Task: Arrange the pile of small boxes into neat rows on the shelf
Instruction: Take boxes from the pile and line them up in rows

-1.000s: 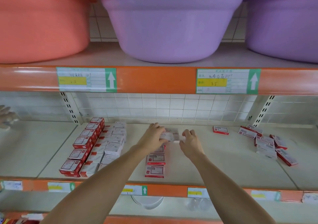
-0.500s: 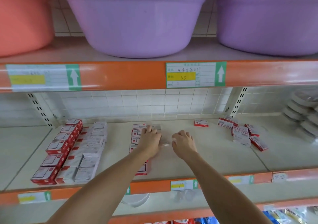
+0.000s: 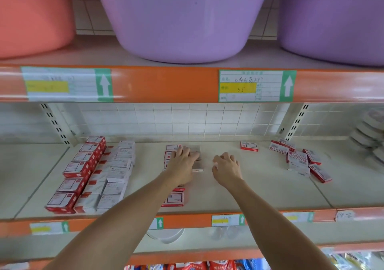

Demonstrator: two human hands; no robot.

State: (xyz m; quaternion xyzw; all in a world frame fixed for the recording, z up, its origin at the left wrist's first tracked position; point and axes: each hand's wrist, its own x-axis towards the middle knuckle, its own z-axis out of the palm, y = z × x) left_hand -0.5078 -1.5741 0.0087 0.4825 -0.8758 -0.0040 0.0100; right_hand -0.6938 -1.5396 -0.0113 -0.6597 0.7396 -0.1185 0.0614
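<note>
The left hand (image 3: 184, 162) is lying with straight fingers flat on the far boxes of the middle row (image 3: 173, 197), while the right hand (image 3: 226, 167), loosely curled and holding nothing, is hovering just right of it. Judging by layout, two left rows (image 3: 91, 174) are standing finished; the loose pile (image 3: 299, 159) of small red-and-white cartons and one stray box (image 3: 249, 146) are waiting far right on the shelf (image 3: 259, 190).

Two bare forearms enter the view from below, with no sleeves, gloves, watch, rings or bands visible; the left hand (image 3: 182, 166) and right hand (image 3: 226, 169) are both uncovered, with short nails as far as the blur shows
</note>
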